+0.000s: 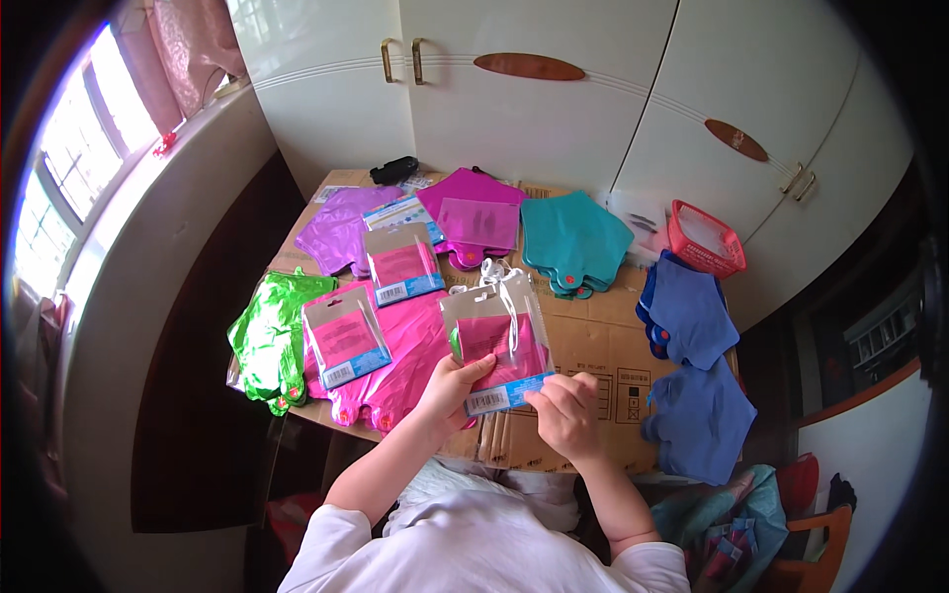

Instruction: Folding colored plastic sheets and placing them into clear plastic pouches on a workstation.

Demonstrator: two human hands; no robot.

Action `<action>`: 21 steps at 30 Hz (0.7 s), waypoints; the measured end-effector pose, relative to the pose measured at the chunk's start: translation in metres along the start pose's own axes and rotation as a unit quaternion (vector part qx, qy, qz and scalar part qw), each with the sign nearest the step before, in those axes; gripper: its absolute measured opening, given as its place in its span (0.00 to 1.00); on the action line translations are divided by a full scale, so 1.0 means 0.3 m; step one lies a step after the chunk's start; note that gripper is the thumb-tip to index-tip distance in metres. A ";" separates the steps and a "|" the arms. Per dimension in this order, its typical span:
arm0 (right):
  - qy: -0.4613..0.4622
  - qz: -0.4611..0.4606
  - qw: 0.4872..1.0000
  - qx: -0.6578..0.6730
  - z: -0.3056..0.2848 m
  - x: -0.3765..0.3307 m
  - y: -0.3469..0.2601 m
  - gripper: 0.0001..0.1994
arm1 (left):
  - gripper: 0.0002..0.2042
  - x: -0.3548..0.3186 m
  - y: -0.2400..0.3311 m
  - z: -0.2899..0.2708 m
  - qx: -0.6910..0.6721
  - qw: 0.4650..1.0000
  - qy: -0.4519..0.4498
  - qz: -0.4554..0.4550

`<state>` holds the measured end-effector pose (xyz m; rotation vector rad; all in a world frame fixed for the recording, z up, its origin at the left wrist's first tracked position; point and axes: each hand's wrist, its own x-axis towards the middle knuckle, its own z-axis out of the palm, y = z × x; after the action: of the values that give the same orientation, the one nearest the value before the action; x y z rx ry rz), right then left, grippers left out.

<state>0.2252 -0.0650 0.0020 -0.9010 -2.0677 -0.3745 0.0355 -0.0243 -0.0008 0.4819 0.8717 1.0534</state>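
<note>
My left hand (pixel 457 387) grips the lower left side of a clear plastic packet (pixel 494 341), thumb across its front. Inside the packet lies a pink folded sheet, with a blue label strip along the bottom and white string at its top. My right hand (pixel 566 413) is closed, its curled fingers pinching the packet's lower right corner. Two similar packets, one on the left (pixel 346 338) and one farther back (pixel 403 264), rest on a stack of shiny pink foil balloons (pixel 410 331), which lie flat.
Flat stacks stand around the cardboard-covered table (pixel 583 346): green foil (pixel 272 331), purple (pixel 346 227), magenta (pixel 470 188), teal (pixel 573 232) and blue (pixel 697 311). A red basket (pixel 707 237) sits at the back right. White cabinets (pixel 534 109) rise behind; a bag (pixel 761 494) hangs low right.
</note>
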 end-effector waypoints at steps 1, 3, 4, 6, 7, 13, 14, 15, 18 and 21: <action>-0.005 -0.011 1.000 0.010 0.002 -0.012 -0.003 0.09 | 0.08 0.009 0.017 0.001 0.005 1.000 0.016 -0.005; -0.014 -0.034 0.999 0.030 0.010 -0.033 -0.007 0.09 | 0.07 0.007 0.032 0.013 0.027 0.999 0.039 0.017; -0.013 -0.010 0.999 0.051 0.012 -0.033 -0.007 0.09 | 0.08 0.008 0.032 0.008 0.015 0.999 0.024 0.021; -0.012 0.041 0.994 0.096 0.018 -0.034 -0.015 0.09 | 0.08 0.014 0.021 -0.018 -0.007 1.000 -0.003 0.028; -0.024 0.059 0.993 0.103 0.018 -0.031 -0.021 0.09 | 0.08 0.031 0.011 -0.029 -0.008 0.998 -0.020 0.055; -0.115 0.026 0.993 -0.005 0.015 0.048 -0.054 0.10 | 0.09 0.027 -0.022 -0.014 0.022 0.996 -0.023 0.088; -0.120 0.022 0.993 -0.007 0.033 0.036 -0.051 0.10 | 0.08 0.027 -0.027 -0.010 0.025 0.995 -0.022 0.090; -0.125 0.016 0.992 -0.010 0.050 0.025 -0.046 0.10 | 0.08 0.028 -0.030 -0.005 0.027 0.995 -0.021 0.093; -0.095 -0.050 0.994 0.015 0.048 0.002 -0.031 0.10 | 0.08 0.035 -0.003 0.011 -0.003 0.997 0.015 0.071; -0.070 -0.034 0.995 0.057 0.039 -0.006 -0.031 0.09 | 0.08 0.035 0.031 0.007 -0.010 0.999 0.021 0.027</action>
<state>0.2124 -0.0661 -0.0062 -0.8105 -2.2285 -0.2303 0.0344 -0.0107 0.0032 0.4699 0.8895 1.1243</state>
